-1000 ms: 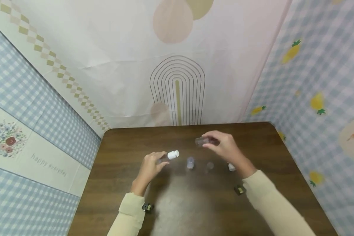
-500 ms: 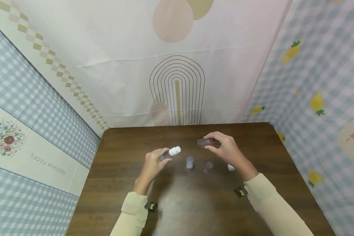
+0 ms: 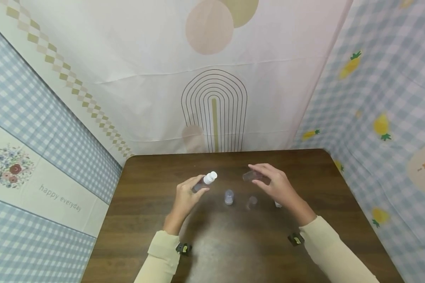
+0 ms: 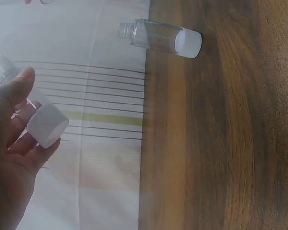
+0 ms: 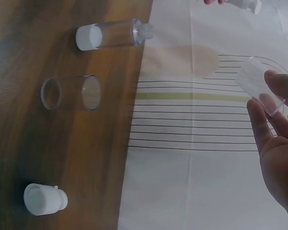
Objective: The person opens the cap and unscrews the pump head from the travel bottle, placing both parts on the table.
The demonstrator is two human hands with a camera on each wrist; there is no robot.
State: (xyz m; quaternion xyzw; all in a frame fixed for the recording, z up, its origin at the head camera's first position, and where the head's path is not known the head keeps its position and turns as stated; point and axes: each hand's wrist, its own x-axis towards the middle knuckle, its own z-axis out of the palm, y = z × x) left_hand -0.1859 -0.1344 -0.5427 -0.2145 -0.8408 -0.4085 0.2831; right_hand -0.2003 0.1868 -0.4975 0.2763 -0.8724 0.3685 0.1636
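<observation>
- Pinching a white-topped bottle (image 3: 207, 180) by its body, the left grip (image 3: 186, 194) has thumb and fingers closed round it, with the white top pointing to about 2 o'clock in the head view.
- The right grip (image 3: 277, 186) opens only as wide as the clear sleeve (image 3: 250, 176) held between thumb and fingertips; the sleeve's free end reaches toward 9 o'clock, apart from the bottle.
- To handle the two well, I would keep the left fingers low on the body, leaving the white top free, and squeeze the sleeve lightly, since its smooth, thin wall may slip or flex. Lining both up before bringing them close should spare the rims a knock.
- The see-through wall reads poorly, so I cannot tell whether either end of the sleeve is closed.
- On the wooden surface (image 3: 145, 228), an upright clear bottle (image 3: 228, 197) stands at 3 o'clock from the left grip. A clear cylinder (image 5: 71, 93) sits at 8 o'clock from the right grip, and a small white piece (image 5: 43, 200) at 6 o'clock, partly hidden in the head view.
- Compared with half a second ago, the white-topped bottle is tipped more upright, and the sleeve has tilted off level and drawn slightly toward 3 o'clock; the loose pieces keep their places.
</observation>
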